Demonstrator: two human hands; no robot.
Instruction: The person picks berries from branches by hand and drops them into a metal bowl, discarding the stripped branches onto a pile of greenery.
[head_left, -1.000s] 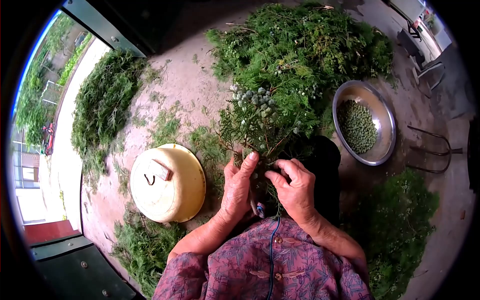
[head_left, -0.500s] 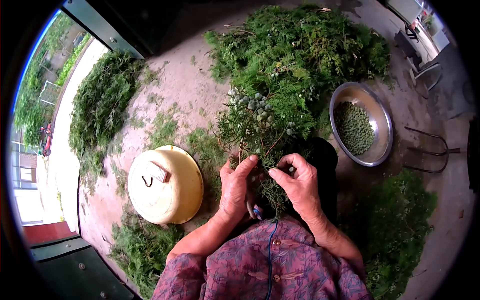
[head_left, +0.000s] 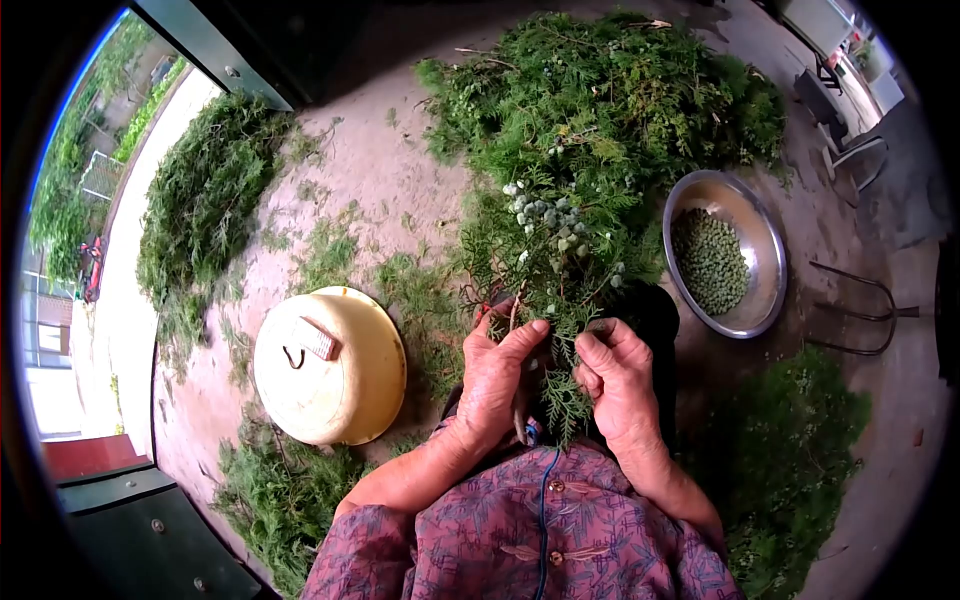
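Note:
My left hand (head_left: pixel 492 375) is closed round the woody stem of a leafy evergreen branch (head_left: pixel 540 270), its thumb lying across the stem. Clusters of pale blue-green cones (head_left: pixel 550 218) sit toward the branch's far end. Just right of a drooping sprig (head_left: pixel 567 395), my right hand (head_left: pixel 618 380) has thumb and fingers pinched together. Whatever lies between those fingertips is too small or hidden to make out. To the right stands a metal basin (head_left: pixel 762 250) holding many loose green cones (head_left: pixel 712 262).
A large heap of cut branches (head_left: pixel 610 100) lies ahead. More greenery piles (head_left: pixel 205 190) (head_left: pixel 790 460) lie at far left and lower right. An upturned cream basin (head_left: pixel 320 380), with a small block and dark hook on it, sits left. A bent metal rod frame (head_left: pixel 880 320) is beyond the metal basin.
Both hands and the branch have shifted slightly right and down in view. The right hand's fingers have curled in more tightly, and the cone clusters have swung right.

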